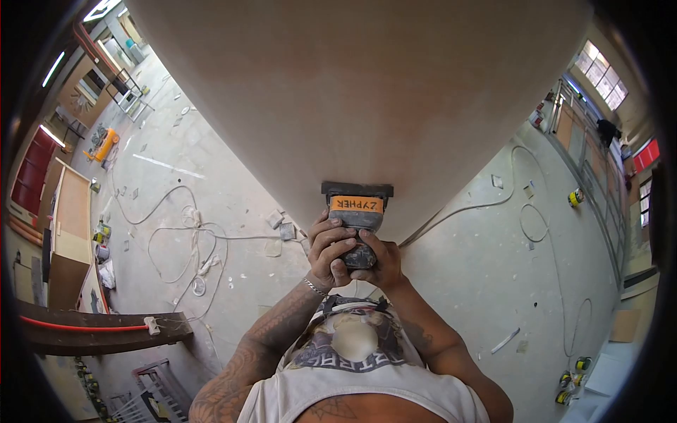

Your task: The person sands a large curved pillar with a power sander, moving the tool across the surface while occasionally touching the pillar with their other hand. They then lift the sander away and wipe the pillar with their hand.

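Observation:
A black power sander [358, 220] with an orange label lies with its flat pad against a large pale panel [367, 106]. My left hand [329, 248] is wrapped round the sander's left side, with a chain bracelet at the wrist. On the other side my right hand [381, 259] grips the sander's rounded rear end. The fingers of both hands are dusty and close together. The panel fills the upper middle of the view and narrows toward the sander.
Cords [194, 229] coil over the dusty floor at the left, near scraps. A dark beam [92, 330] with a red cable juts in at lower left. Another cord [546, 204] loops at the right. Yellow-green tools [572, 381] lie at lower right; an orange machine [106, 144] stands upper left.

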Action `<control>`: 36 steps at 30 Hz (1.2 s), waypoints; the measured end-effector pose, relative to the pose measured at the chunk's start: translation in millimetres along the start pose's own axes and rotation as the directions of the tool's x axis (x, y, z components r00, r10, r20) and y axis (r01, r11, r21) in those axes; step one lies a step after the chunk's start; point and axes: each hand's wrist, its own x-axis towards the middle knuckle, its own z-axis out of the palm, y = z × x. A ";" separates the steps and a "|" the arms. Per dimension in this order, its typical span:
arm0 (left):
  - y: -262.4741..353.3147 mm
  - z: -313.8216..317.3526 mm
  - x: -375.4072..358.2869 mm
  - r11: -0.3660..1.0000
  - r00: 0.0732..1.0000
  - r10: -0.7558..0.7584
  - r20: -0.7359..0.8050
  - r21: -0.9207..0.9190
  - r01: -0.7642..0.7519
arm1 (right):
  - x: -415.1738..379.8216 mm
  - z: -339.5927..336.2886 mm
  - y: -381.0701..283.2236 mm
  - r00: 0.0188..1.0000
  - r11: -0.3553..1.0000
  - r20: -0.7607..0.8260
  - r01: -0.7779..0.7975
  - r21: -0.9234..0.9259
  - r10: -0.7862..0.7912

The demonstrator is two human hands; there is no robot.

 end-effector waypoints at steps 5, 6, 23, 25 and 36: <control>13.6 -4.9 43.7 0.998 0.999 0.044 -0.029 -0.046 -0.045 | 37.9 -12.1 -25.9 0.998 0.995 -0.039 0.047 -0.084 -0.051; 17.9 -7.5 58.7 0.997 0.998 0.060 -0.031 -0.049 -0.061 | 53.6 -18.8 -40.4 0.999 0.997 -0.027 0.039 -0.063 -0.040; 35.5 -13.4 129.8 0.990 0.987 0.117 -0.114 -0.069 -0.125 | 124.1 -35.7 -87.6 0.995 0.997 -0.069 0.068 -0.028 -0.070; 41.3 -17.0 143.5 0.990 0.988 0.119 -0.099 -0.057 -0.125 | 136.5 -41.2 -95.7 0.991 0.993 -0.081 0.099 -0.071 -0.104; 29.3 -23.7 136.2 0.990 0.992 0.102 -0.080 -0.086 -0.109 | 127.8 -26.3 -92.8 0.996 0.998 -0.088 0.019 -0.053 -0.024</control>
